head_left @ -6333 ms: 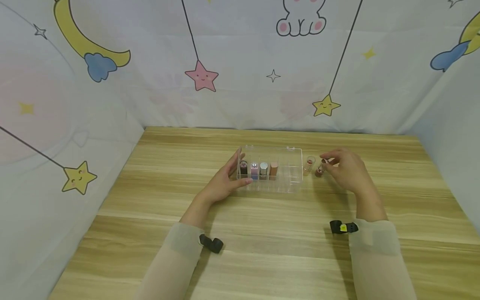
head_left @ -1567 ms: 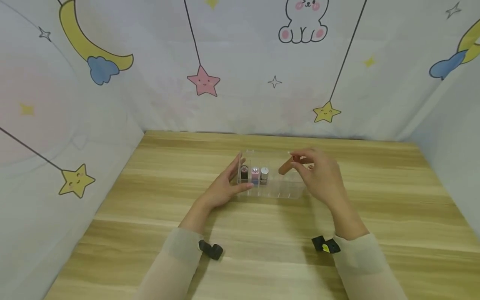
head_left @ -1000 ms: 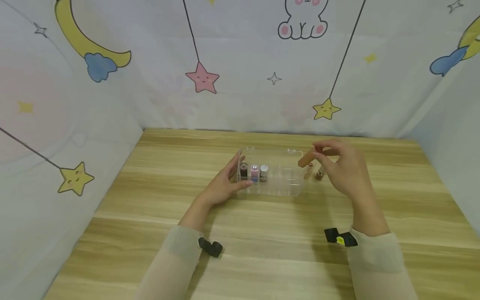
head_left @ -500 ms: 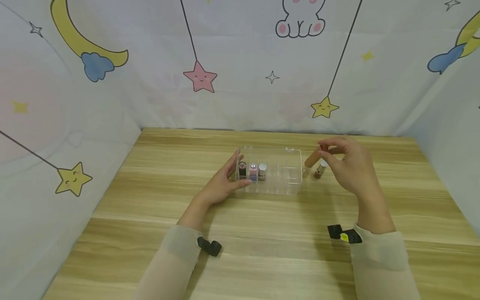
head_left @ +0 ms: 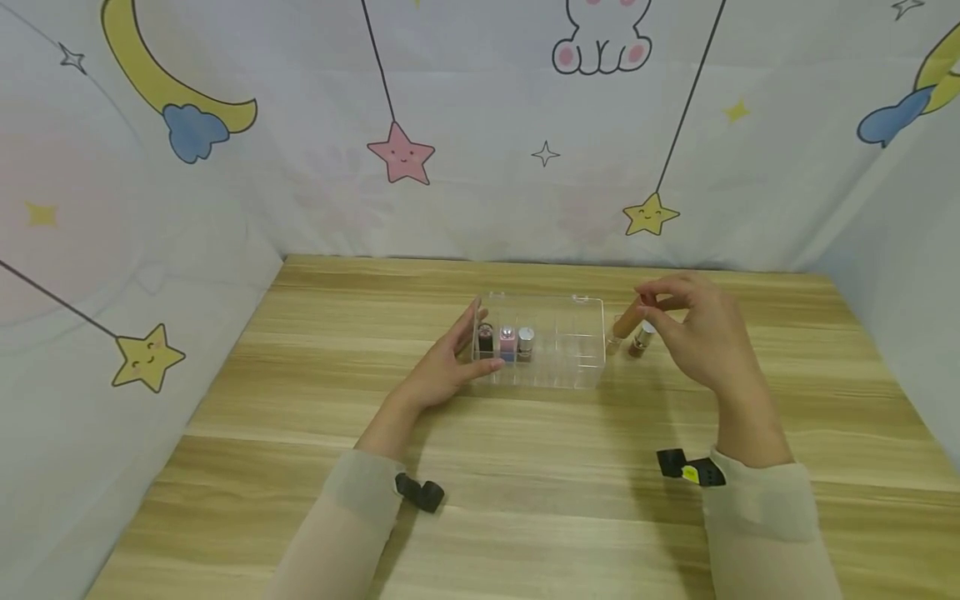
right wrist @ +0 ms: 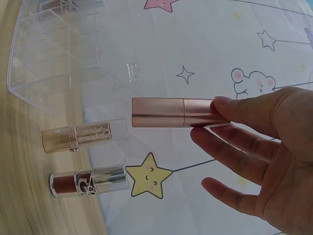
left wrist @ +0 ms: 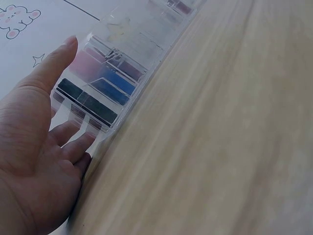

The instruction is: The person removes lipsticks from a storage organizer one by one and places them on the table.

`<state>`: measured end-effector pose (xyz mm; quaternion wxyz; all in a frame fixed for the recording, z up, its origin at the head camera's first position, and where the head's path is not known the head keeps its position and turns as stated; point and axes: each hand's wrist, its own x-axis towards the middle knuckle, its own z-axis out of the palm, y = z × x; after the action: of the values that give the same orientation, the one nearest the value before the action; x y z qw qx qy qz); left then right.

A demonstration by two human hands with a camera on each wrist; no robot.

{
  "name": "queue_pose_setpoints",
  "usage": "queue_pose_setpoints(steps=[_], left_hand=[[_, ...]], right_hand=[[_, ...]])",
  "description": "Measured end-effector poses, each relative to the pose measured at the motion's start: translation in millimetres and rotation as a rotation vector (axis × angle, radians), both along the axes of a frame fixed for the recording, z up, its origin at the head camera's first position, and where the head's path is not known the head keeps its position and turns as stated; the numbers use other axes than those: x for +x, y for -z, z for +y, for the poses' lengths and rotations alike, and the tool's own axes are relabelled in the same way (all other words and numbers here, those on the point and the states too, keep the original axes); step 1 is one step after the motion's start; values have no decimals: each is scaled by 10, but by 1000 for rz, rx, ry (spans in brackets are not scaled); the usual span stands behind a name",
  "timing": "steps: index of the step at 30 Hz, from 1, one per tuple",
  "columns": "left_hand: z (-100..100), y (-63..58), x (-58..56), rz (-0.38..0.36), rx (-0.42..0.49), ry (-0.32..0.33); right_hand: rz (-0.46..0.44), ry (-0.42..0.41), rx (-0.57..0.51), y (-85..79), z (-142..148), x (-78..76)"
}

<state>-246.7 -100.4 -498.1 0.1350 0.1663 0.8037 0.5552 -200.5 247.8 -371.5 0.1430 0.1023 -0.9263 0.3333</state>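
My left hand (head_left: pixel 442 371) grips the left end of a clear plastic lipstick organizer (head_left: pixel 573 342), thumb in front and fingers behind. Three lipsticks stand in its left slots: a dark one (head_left: pixel 486 340), a pink and blue one (left wrist: pixel 105 81) and a silver-capped one (head_left: pixel 526 340). Between thumb and fingertips, my right hand (head_left: pixel 693 329) pinches a rose-gold lipstick (right wrist: pixel 159 112) by its top end, held tilted just right of the organizer. Close by on the table are a clear-capped lipstick (right wrist: pixel 88 135) and a silver-capped lipstick with dark red base (right wrist: pixel 88 181).
The wood-grain table (head_left: pixel 525 483) runs up to a white cloth backdrop (head_left: pixel 487 225) printed with stars and moons. Cloth also hangs along the left and right sides.
Earlier, my right hand was at the silver-capped lipstick on the table. Since then it has lifted the rose-gold lipstick from the organizer and carried it right. My left hand keeps its place.
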Motion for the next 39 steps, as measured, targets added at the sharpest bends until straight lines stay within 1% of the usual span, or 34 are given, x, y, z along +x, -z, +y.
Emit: queue_pose_setpoints(steps=[12,19,29,34,39], left_hand=[[61,-30,-30,1,3,10],[89,-22,-55,12,3,27],[118,-25,-68,17,-1,28],[101,17,-40,20,-4,40],[35,41,0,17,13,7]], right_hand=[[-9,-10,32,0,58,5],[-42,-22,51,2,92,18],[-76,-64,83,26,132,8],[-129,-90,108,91,131,-13],[-199,-138,114,132,64,-68]])
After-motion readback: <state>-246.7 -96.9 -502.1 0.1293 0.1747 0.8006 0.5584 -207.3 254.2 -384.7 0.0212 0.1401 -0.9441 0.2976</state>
